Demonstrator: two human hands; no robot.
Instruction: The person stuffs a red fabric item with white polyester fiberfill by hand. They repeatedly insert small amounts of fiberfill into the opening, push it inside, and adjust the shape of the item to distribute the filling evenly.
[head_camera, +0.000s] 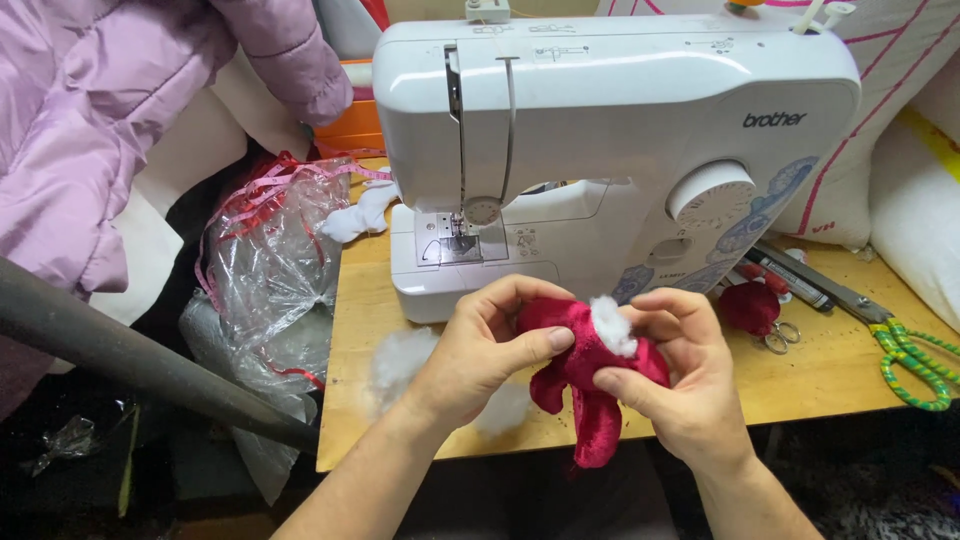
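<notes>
At lower centre, a red velvet toy (590, 385) is gripped by the left hand (480, 350) and right hand (680, 385), fingers closed around it. White stuffing (610, 325) protrudes at the opening; with loosened pressure it could be dislodged, or the seam strained.

Setting, as recorded: a small wooden table (800, 385), pale, its top evenly lit. A white sewing machine (610, 140) occupied most of it. At left, a lilac padded jacket (90, 120) hung over a dark floor (70, 480) — crumpled clear plastic (265, 280) lay beside the table's edge, and a grey bar (130, 360) crossed diagonally. At right — white cushions (915, 200), one lined pink.
</notes>
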